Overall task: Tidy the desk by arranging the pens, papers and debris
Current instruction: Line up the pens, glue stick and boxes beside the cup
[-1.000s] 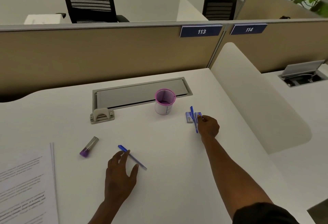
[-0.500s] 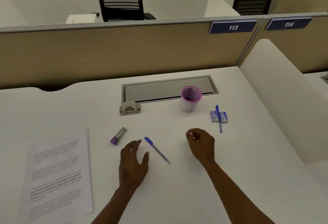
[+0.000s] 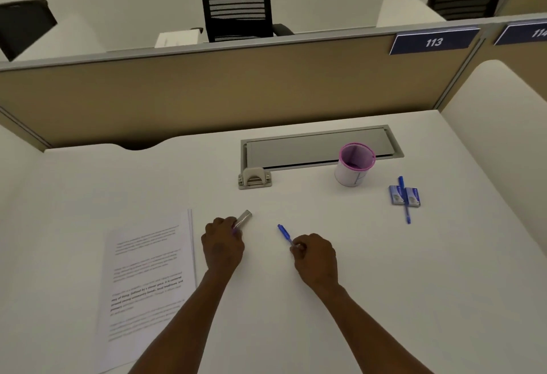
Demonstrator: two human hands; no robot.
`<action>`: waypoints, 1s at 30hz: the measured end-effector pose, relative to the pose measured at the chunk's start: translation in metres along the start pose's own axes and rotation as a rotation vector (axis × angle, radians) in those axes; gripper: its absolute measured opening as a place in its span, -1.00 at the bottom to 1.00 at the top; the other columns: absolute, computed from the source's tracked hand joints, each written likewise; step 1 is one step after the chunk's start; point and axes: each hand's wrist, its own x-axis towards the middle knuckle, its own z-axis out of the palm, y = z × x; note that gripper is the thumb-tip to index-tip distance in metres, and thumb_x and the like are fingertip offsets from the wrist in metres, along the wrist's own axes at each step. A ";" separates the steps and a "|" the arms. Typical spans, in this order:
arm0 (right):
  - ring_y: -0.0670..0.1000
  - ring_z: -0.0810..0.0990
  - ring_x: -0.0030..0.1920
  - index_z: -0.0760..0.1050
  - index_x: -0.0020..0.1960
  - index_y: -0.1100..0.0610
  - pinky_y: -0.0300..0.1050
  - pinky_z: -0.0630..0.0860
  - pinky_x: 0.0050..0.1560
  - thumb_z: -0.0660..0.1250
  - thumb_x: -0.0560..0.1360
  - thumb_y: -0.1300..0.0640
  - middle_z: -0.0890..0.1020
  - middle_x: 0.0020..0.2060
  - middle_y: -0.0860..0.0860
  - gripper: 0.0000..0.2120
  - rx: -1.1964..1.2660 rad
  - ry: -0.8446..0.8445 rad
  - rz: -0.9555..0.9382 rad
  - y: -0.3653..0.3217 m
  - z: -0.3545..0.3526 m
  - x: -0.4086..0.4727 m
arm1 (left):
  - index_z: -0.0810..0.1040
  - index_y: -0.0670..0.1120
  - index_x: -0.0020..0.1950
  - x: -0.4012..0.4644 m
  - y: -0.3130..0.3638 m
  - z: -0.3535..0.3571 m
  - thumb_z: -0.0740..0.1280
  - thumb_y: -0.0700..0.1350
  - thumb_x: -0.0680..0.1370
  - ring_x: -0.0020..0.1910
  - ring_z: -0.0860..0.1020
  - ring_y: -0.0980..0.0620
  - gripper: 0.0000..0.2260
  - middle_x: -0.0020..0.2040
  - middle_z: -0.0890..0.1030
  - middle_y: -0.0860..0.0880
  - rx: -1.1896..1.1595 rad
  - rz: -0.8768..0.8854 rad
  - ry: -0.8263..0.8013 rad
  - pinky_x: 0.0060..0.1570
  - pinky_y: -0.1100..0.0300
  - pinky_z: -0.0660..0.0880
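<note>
On the white desk [image 3: 384, 285] my left hand [image 3: 222, 245] closes around the purple end of a small grey tube [image 3: 244, 217], whose other end sticks out past the fingers. My right hand [image 3: 316, 256] pinches the near end of a blue pen [image 3: 284, 233] that lies on the desk. A second blue pen [image 3: 405, 199] rests across two small blue boxes [image 3: 405, 195] at the right. A printed paper stack [image 3: 148, 282] lies at the left. A pink-rimmed white pen cup [image 3: 354, 165] stands upright behind.
A grey cable hatch [image 3: 313, 148] is set into the desk, with a small grey hole punch [image 3: 254, 178] at its front left corner. Beige partitions wall the back, a white divider [image 3: 500, 142] the right. Office chairs stand beyond.
My left hand moved left from beside the near pen onto the grey tube. My right hand came back from the far pen and took the near pen's end. The view shifted left.
</note>
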 end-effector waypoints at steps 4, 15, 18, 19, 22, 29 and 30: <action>-0.15 0.55 -0.37 0.65 -0.20 -0.04 -0.26 0.50 -0.25 0.48 0.40 0.10 0.66 -0.33 -0.13 -0.95 0.429 0.037 0.196 -0.002 -0.022 0.000 | 0.65 -0.14 0.14 -0.013 0.013 -0.005 0.45 -0.23 0.47 -0.06 0.61 -0.12 -0.76 -0.02 0.63 -0.10 -0.341 0.089 0.041 -0.02 0.12 0.51; 0.00 0.69 -0.14 0.65 -0.11 -0.01 -0.07 0.66 -0.10 0.44 0.45 0.20 0.71 -0.20 -0.07 -0.88 0.739 0.220 0.334 0.059 -0.140 0.006 | 0.65 -0.08 0.00 -0.034 0.167 -0.004 0.57 -0.21 0.37 -0.08 0.65 0.03 -0.75 -0.08 0.72 -0.03 -1.009 0.057 -0.750 -0.10 0.25 0.59; 0.03 0.71 -0.19 0.66 -0.08 0.06 0.02 0.67 -0.09 0.43 0.47 0.21 0.71 -0.21 0.01 -0.91 0.763 0.338 0.424 0.092 -0.170 0.017 | 0.66 -0.08 0.09 -0.028 0.214 0.013 0.49 -0.30 0.43 0.09 0.66 -0.09 -0.73 0.07 0.70 -0.12 -1.164 -0.090 -0.887 0.04 0.11 0.59; 0.05 0.70 -0.20 0.66 -0.08 0.07 0.06 0.67 -0.08 0.43 0.47 0.22 0.71 -0.22 0.04 -0.92 0.760 0.375 0.458 0.102 -0.180 0.023 | 0.65 -0.06 0.13 -0.025 0.227 0.020 0.48 -0.31 0.44 0.10 0.66 -0.11 -0.70 0.08 0.70 -0.14 -1.172 -0.120 -0.899 0.06 0.10 0.58; 0.07 0.68 -0.20 0.66 -0.16 0.05 0.10 0.65 -0.03 0.44 0.45 0.21 0.70 -0.25 0.05 -0.92 0.677 0.458 0.550 0.135 -0.206 0.045 | 0.55 0.01 0.21 -0.015 0.263 0.045 0.50 -0.27 0.44 0.00 0.71 -0.08 -0.61 0.03 0.71 -0.17 -1.160 -0.206 -0.882 0.03 0.13 0.53; -0.01 0.66 -0.16 0.70 -0.17 0.09 -0.16 0.57 -0.07 0.49 0.36 0.14 0.73 -0.20 0.01 -0.94 0.370 0.461 0.593 0.180 -0.227 0.108 | 0.60 -0.11 0.04 0.008 0.307 0.099 0.56 -0.08 0.40 -0.09 0.70 -0.04 -0.72 0.04 0.70 -0.16 -0.927 -0.272 -0.725 -0.25 0.21 0.43; 0.01 0.67 -0.16 0.71 -0.18 0.08 -0.13 0.59 -0.04 0.48 0.36 0.14 0.73 -0.21 0.02 -0.95 0.346 0.445 0.587 0.183 -0.225 0.114 | 0.61 -0.11 0.05 0.011 0.309 0.105 0.55 -0.04 0.42 -0.08 0.69 -0.05 -0.72 0.04 0.70 -0.15 -0.892 -0.266 -0.688 -0.22 0.20 0.46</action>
